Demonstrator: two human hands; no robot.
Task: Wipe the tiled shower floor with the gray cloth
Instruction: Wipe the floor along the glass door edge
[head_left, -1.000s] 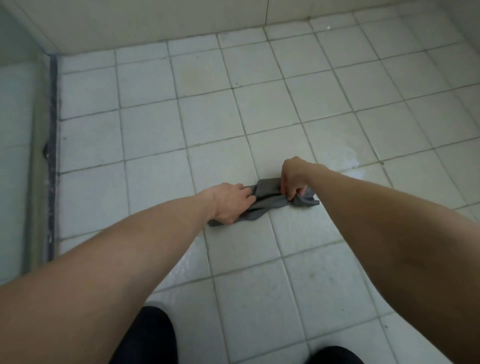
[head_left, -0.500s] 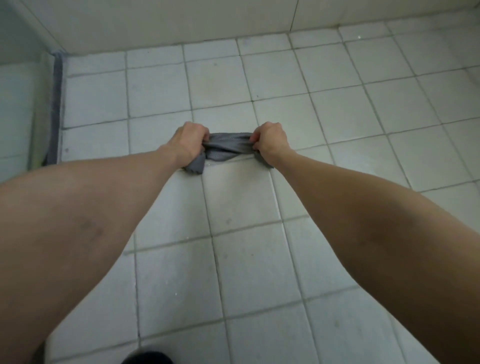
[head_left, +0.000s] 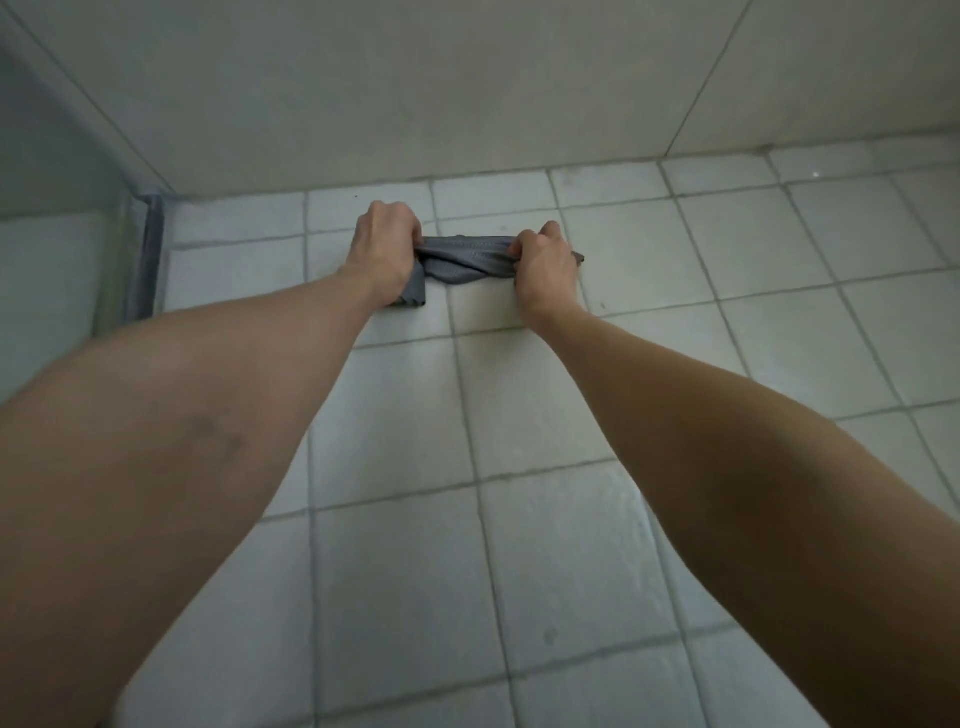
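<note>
gray cloth (head_left: 464, 263) stretched between hands on tiled floor (head_left: 519, 405) | left hand (head_left: 385, 243), right hand (head_left: 545, 265) each grip one end

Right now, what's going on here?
A person is bent over the tiled shower floor with both arms stretched out. The left hand and the right hand each grip one end of the gray cloth. The cloth is bunched and pulled taut between them, and it lies low on the tiles just short of the back wall. The tiles nearer the camera look glossy, possibly wet.
</note>
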